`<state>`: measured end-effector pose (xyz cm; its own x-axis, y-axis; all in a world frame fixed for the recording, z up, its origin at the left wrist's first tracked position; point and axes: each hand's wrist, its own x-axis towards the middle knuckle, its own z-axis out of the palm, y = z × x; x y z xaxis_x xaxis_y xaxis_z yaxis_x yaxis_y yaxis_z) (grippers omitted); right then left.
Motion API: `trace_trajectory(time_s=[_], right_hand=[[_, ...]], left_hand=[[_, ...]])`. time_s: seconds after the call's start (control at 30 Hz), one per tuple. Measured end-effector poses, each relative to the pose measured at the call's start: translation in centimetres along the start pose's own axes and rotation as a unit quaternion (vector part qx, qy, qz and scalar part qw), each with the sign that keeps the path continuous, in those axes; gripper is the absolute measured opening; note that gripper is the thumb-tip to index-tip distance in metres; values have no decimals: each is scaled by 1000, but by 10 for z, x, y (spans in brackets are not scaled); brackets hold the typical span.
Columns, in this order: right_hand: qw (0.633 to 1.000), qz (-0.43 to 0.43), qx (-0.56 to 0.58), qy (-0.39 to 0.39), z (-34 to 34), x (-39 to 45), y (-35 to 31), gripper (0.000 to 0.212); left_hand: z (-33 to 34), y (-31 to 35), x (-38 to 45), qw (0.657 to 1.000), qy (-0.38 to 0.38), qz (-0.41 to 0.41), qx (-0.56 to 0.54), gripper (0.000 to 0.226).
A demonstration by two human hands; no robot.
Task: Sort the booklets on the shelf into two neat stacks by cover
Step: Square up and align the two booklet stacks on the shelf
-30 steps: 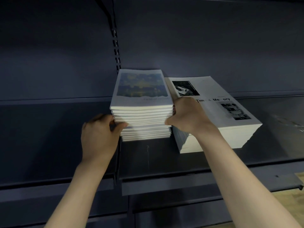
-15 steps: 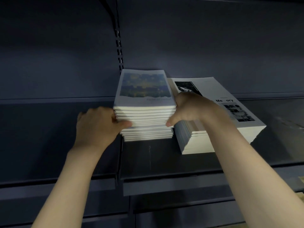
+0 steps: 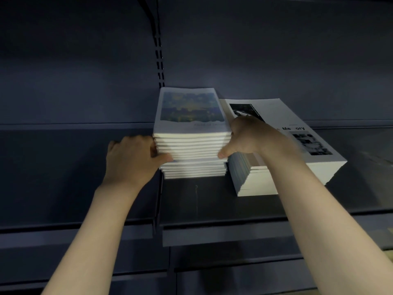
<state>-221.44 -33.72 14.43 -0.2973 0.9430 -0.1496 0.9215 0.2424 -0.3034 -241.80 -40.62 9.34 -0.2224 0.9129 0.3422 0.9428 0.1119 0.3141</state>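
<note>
Both hands clasp the painted-cover stack (image 3: 192, 145) at the shelf's (image 3: 212, 201) back edge: the left hand (image 3: 134, 160) grips its left side, the right hand (image 3: 244, 137) its right side, thumbs on the front. The black-and-white-cover stack (image 3: 297, 150) lies just beside it, rightward.

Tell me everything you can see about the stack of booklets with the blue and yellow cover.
The blue-and-yellow stack lies flat on the dark shelf, close beside the black-and-white stack. Its top cover shows a blurry blue and yellow picture on white, with faint unreadable text below. The pale page edges face the camera. The upper booklets sit slightly offset from the lower ones. The left hand and right hand press its two sides, thumbs on the front edges.
</note>
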Motion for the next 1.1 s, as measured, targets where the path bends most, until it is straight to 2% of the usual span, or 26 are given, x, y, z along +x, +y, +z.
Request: trace_trajectory(time_s=[0.07,0.2,0.3,0.47,0.57,0.6,0.87,1.0,1.1], right_hand=[[999,-4,-16,42,5,-8,-2,40],[991,20,-62,117,18,-16,-6,33],[977,58,-105,177,31,-18,-3,36],[947,94,-119,285,48,-40,-1,33],[904,98,-140,391,69,-48,-4,24],[900,103,-140,400,74,-47,-5,24],[916,68,-138,371,84,-23,9,22],[951,71,-164,252,77,-18,12,28],[959,92,-182,198,70,-10,10,39]], left_hand=[[2,-2,-5,1000,-15,-13,-8,38],[12,-2,-17,997,-39,-47,-40,34],[17,-1,-22,996,-38,-63,-47,33],[18,-3,-26,995,-45,-80,-29,34],[20,-3,-29,993,-47,-97,-39,35],[21,-2,-30,993,-49,-102,-42,35],[25,-3,-34,990,-54,-112,-73,36],[28,-4,-33,988,-51,-112,-93,40],[29,-4,-31,987,-38,-108,-111,44]])
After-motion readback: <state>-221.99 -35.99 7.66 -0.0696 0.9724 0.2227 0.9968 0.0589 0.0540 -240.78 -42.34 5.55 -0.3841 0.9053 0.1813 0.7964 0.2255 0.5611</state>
